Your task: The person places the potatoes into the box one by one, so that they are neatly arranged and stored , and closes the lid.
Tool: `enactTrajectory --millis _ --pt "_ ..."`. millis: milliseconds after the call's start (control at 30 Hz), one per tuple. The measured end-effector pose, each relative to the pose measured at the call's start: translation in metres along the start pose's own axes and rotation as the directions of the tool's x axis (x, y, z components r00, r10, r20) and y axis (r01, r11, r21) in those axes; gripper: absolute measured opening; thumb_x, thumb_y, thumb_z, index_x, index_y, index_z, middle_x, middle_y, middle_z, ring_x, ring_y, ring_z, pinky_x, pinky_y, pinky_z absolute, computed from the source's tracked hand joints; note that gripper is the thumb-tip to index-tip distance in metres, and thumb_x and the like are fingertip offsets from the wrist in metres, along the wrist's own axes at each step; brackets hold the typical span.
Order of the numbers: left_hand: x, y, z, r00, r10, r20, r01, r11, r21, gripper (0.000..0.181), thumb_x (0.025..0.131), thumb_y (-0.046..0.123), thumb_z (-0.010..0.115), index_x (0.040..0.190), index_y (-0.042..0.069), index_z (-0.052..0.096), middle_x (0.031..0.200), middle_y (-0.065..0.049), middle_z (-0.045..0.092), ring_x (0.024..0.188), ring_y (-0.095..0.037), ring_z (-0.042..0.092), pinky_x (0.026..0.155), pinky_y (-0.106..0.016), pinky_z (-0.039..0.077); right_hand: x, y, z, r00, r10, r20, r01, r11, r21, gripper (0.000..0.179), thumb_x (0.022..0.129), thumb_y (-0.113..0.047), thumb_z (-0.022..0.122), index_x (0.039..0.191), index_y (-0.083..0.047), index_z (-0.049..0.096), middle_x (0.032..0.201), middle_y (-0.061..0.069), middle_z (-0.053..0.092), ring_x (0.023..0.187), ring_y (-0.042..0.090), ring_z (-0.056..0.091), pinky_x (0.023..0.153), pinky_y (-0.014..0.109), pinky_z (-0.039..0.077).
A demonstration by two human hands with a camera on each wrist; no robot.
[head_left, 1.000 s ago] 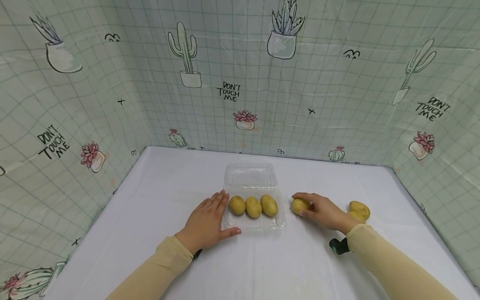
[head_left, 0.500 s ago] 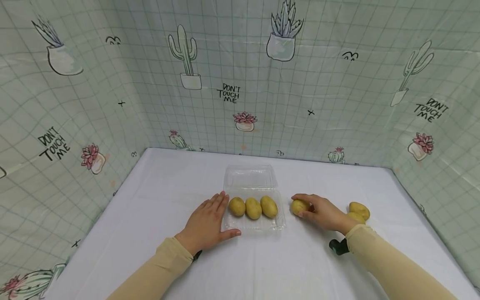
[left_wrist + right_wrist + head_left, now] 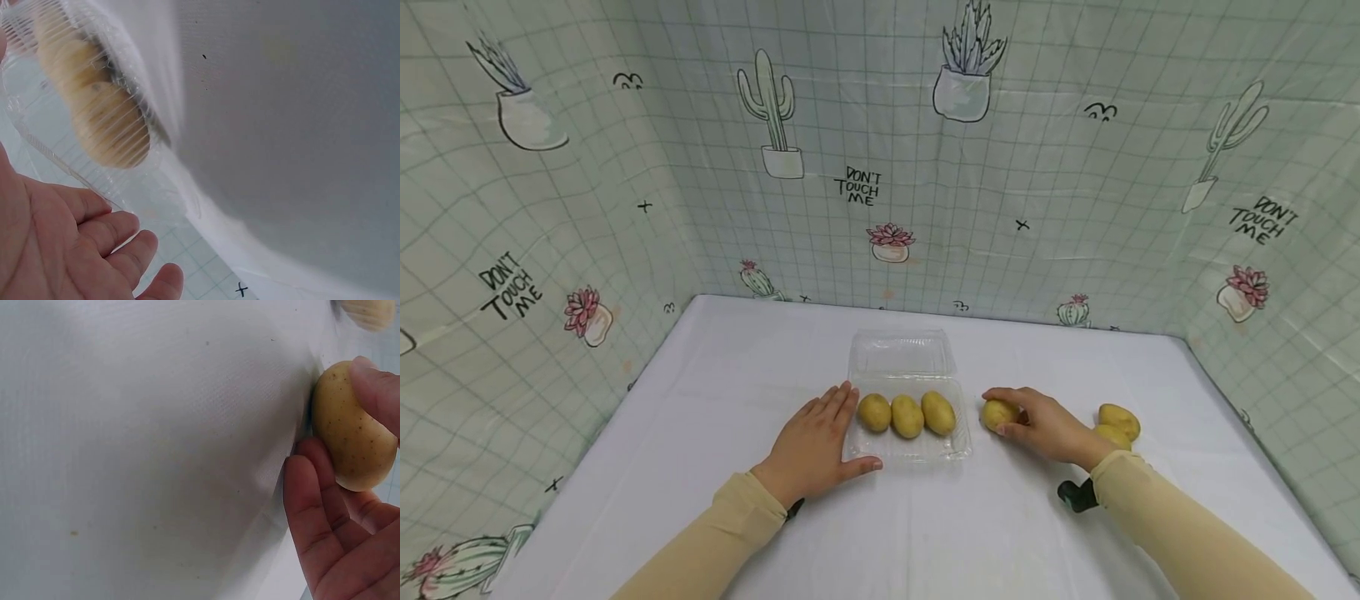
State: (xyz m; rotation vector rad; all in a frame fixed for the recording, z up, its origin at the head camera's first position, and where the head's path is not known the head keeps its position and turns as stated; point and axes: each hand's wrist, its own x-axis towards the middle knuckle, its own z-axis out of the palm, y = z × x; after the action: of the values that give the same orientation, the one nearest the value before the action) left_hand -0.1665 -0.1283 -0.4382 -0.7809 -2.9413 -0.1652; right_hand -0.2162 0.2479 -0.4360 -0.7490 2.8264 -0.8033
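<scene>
From where I stand, the right hand (image 3: 1041, 425) has a speckled potato (image 3: 997, 413) between thumb and fingers, parted just wide enough to fit round it. The potato is just right of a clear plastic container (image 3: 910, 452), outside its rim; I can't tell whether it rests on the white tablecloth (image 3: 925, 533) or is slightly raised. The left hand (image 3: 816, 446) holds nothing, its fingers laid out nearly straight along the container's left edge, as if to steady it.

Inside, three potatoes (image 3: 907, 416) sit in a row across the tray, with bare room on the near side, and the lid (image 3: 901, 354) lies folded back on the far side. Two loose potatoes (image 3: 1118, 422) lie farther right, the nearer one partly hidden by the right wrist.

I'd judge the step in hand to be bringing a fourth potato over. The next move seems to call for lifting it clear of the right rim and lowering it into the near space, without nudging the row.
</scene>
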Motion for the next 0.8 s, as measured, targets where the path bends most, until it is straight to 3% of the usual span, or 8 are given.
enactTrajectory --millis 267,800 --pt "0.0008 -0.0004 0.0007 1.000 -0.005 0.018 0.005 1.000 0.012 0.104 0.089 0.077 0.046 0.154 -0.003 0.032 0.158 -0.021 0.030 0.145 -0.034 0.030 0.115 -0.047 0.028 0.0000 -0.0006 0.0002 1.000 0.001 -0.009 -0.001 1.000 0.017 0.047 0.093 -0.018 0.073 0.137 -0.014 0.059 0.110 0.005 0.060 0.084 0.016 0.051 0.074 0.034 0.047" --pt "0.0002 -0.0015 0.0013 1.000 0.000 0.008 0.000 1.000 0.002 0.105 0.089 0.077 0.048 0.154 -0.004 0.031 0.158 -0.021 0.030 0.144 -0.034 0.031 0.115 -0.047 0.029 0.0028 0.0021 0.0018 1.000 0.015 0.007 -0.015 0.997 0.070 0.047 0.091 -0.016 0.075 0.135 -0.014 0.060 0.110 0.004 0.060 0.082 0.017 0.051 0.071 0.031 0.046"
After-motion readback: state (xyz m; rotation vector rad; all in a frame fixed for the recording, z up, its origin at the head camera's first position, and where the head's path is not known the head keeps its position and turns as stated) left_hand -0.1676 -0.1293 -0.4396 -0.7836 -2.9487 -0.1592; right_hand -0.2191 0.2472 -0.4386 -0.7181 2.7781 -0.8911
